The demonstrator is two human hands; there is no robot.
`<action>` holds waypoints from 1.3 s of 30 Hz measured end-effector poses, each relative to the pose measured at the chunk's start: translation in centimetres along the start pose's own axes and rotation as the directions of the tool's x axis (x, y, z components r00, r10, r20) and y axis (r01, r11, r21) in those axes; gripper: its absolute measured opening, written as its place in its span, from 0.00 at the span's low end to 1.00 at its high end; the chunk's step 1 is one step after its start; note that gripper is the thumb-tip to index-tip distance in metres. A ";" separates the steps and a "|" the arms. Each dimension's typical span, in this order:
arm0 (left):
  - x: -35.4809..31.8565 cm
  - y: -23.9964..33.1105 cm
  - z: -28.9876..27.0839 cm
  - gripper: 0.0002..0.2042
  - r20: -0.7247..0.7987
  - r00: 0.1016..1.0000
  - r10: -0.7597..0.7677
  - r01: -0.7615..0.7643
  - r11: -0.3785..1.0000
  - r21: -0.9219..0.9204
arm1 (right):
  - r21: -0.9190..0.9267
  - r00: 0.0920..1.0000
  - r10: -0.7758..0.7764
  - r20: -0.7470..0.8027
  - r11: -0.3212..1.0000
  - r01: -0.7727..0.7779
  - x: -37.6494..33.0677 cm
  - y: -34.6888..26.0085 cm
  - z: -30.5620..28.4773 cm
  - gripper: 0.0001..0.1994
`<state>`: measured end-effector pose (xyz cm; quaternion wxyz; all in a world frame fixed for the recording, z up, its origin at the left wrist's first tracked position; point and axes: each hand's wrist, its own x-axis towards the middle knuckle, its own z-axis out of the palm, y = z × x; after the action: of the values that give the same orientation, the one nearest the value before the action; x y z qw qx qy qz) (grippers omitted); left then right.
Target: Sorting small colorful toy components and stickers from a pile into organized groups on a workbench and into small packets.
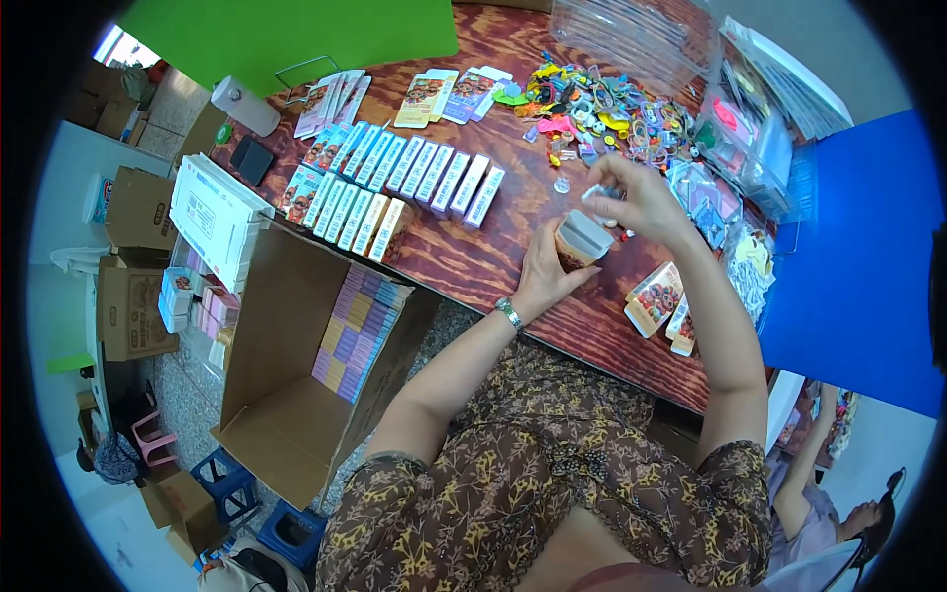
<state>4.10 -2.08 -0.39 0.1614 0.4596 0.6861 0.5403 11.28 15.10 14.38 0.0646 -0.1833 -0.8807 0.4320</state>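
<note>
L hand (541,276) gripped a small open box (580,240) upright, just above the wooden table (464,259) – mouth turned up, prob. so it could take something in. R hand (643,202) hovered right over it, fingertips pinched on a tiny pale piece (595,192); couldn't tell what. Heap of colourful small trinkets (602,113) lay just beyond, near to hand. Finished boxes sat in neat rows (395,187) on the left – beside an open carton (296,385) holding more.

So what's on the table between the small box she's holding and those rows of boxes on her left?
In the head view, only bare wooden table lies between the held box and the rows of boxes.
</note>
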 end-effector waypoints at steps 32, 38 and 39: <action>-0.6 0.0 0.7 0.42 -0.015 1.000 0.018 -0.017 0.999 0.040 | -0.124 0.415 0.508 -0.755 0.511 -0.851 -18.5 20.7 -8.3 0.16; -0.4 0.4 0.8 0.41 0.007 1.000 0.011 -0.012 1.000 0.026 | -0.049 0.484 0.370 -0.793 0.752 -0.657 -20.7 21.8 -10.2 0.13; -0.4 0.3 0.6 0.41 0.006 1.000 0.011 -0.012 1.000 0.028 | -0.014 0.529 0.408 -0.744 0.782 -0.623 -21.1 21.2 -10.3 0.12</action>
<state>4.95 -2.06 -0.45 0.1540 0.4675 0.6904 0.5301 39.29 26.58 5.08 0.2380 -0.5955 -0.7413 0.1981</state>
